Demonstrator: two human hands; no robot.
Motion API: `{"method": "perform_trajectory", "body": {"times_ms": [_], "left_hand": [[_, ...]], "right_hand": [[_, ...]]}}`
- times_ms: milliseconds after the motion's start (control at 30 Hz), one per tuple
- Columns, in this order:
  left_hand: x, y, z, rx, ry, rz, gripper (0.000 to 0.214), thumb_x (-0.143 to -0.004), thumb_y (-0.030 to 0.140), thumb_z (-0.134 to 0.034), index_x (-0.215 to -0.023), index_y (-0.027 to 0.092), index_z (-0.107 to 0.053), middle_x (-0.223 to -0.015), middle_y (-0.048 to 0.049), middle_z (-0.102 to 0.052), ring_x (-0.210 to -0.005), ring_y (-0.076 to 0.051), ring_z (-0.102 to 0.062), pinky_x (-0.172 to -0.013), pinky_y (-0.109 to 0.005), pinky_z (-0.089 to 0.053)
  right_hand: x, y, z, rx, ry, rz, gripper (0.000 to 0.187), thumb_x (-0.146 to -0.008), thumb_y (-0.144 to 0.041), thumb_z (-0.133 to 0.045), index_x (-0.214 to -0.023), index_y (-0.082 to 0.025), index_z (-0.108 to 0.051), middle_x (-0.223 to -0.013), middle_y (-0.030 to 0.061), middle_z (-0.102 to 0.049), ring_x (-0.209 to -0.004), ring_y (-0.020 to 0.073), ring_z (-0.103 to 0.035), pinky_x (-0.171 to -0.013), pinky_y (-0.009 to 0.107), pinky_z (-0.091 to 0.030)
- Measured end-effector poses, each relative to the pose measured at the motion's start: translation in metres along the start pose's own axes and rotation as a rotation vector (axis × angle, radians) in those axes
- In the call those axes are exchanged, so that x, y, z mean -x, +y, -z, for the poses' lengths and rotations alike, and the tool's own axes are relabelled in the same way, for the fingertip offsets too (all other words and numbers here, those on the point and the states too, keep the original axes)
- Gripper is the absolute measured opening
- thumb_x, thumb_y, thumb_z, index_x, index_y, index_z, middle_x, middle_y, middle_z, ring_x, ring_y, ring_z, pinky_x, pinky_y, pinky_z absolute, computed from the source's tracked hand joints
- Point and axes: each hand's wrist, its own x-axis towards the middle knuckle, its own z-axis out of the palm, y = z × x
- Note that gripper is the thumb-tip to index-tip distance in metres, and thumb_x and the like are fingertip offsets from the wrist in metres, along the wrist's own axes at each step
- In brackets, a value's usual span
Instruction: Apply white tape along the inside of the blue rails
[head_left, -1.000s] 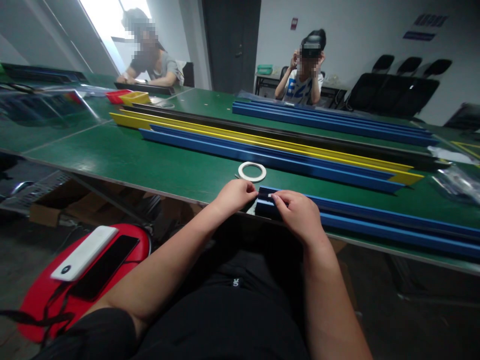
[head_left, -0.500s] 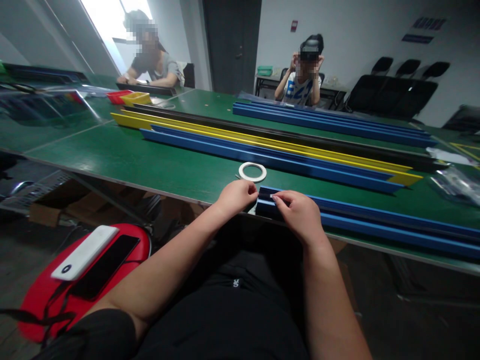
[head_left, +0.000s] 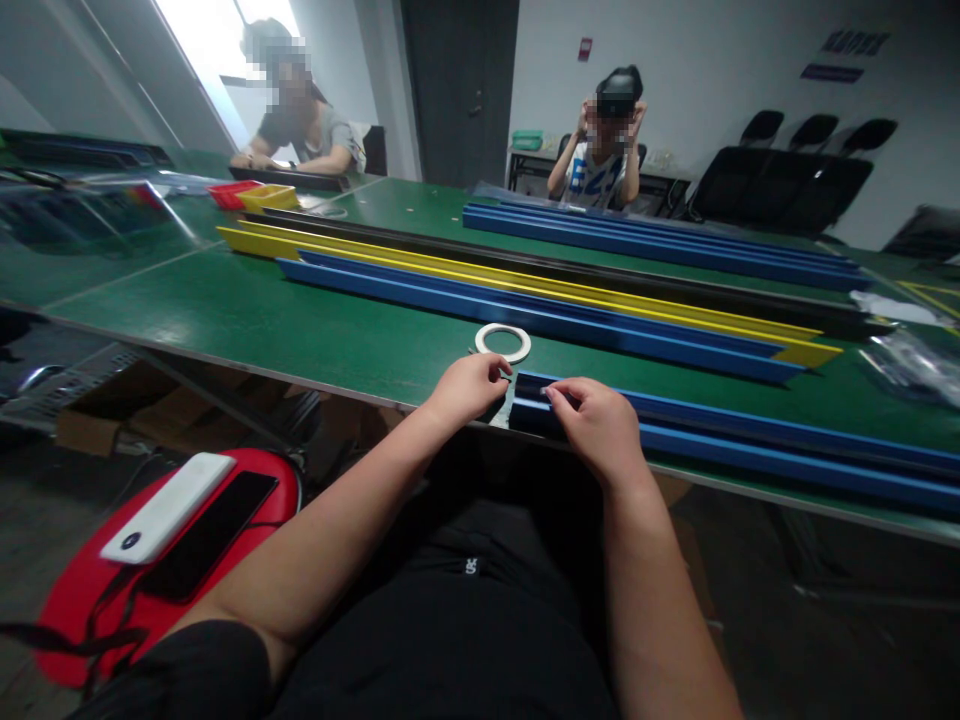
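A long blue channel strip [head_left: 750, 440] lies along the near edge of the green table [head_left: 300, 330]. My right hand [head_left: 596, 425] rests on its left end, fingers closed and pinching the strip. My left hand [head_left: 469, 385] sits just left of that end, fingers pinched on a thin pale strip of tape I can barely make out. A white tape roll [head_left: 503, 342] lies flat on the table right behind my hands.
More long blue, yellow [head_left: 525, 285] and black strips lie across the table, and another blue bundle [head_left: 660, 240] farther back. Red and yellow bins [head_left: 255, 193] stand far left. Two people sit across the table. A red stool [head_left: 150, 540] with a phone and a power bank stands at my left.
My left hand has shifted slightly left and away from the strip's end, showing a bit of pale tape between hand and strip. My right hand stays in place.
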Motion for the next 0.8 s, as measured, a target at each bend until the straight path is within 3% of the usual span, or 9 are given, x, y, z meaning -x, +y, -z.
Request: {"method": "perform_trajectory", "body": {"times_ms": [200,467,600,800], "left_hand": [[0.000,-0.002,-0.002,0.027,-0.005,-0.027,0.022,-0.082,0.039,-0.061,-0.093,0.024,-0.074,-0.083,-0.0013,-0.072,-0.072,-0.016,-0.061,-0.065,-0.025,-0.042],[0.001,0.000,-0.002,-0.036,-0.041,-0.034,0.021,-0.080,0.036,-0.064,-0.097,0.027,-0.074,-0.085,0.0006,-0.073,-0.072,-0.015,-0.062,-0.064,-0.025,-0.040],[0.003,0.006,-0.004,-0.134,-0.032,-0.018,0.022,-0.081,0.043,-0.064,-0.094,0.027,-0.073,-0.088,-0.0006,-0.073,-0.076,-0.017,-0.063,-0.066,-0.026,-0.040],[0.007,0.012,-0.009,-0.302,0.020,-0.010,0.018,-0.084,0.040,-0.061,-0.092,0.028,-0.072,-0.093,-0.0013,-0.073,-0.083,-0.018,-0.063,-0.069,-0.027,-0.041]], "right_hand": [[0.000,-0.001,0.001,-0.017,0.013,-0.004,0.026,-0.092,-0.040,-0.051,-0.094,-0.028,-0.074,-0.100,0.0020,-0.074,-0.094,0.0195,-0.066,-0.076,0.030,-0.046],[0.000,0.000,0.000,-0.070,0.038,-0.016,0.022,-0.090,-0.039,-0.054,-0.092,-0.029,-0.073,-0.095,0.0000,-0.074,-0.086,0.0173,-0.065,-0.071,0.028,-0.044],[0.001,0.000,-0.001,-0.066,0.046,-0.015,0.022,-0.090,-0.039,-0.054,-0.093,-0.028,-0.073,-0.095,0.0005,-0.073,-0.086,0.0173,-0.064,-0.071,0.028,-0.043],[0.000,-0.001,-0.001,-0.059,0.061,-0.012,0.022,-0.090,-0.040,-0.055,-0.092,-0.028,-0.073,-0.094,0.0003,-0.073,-0.085,0.0174,-0.064,-0.071,0.028,-0.043]]}}
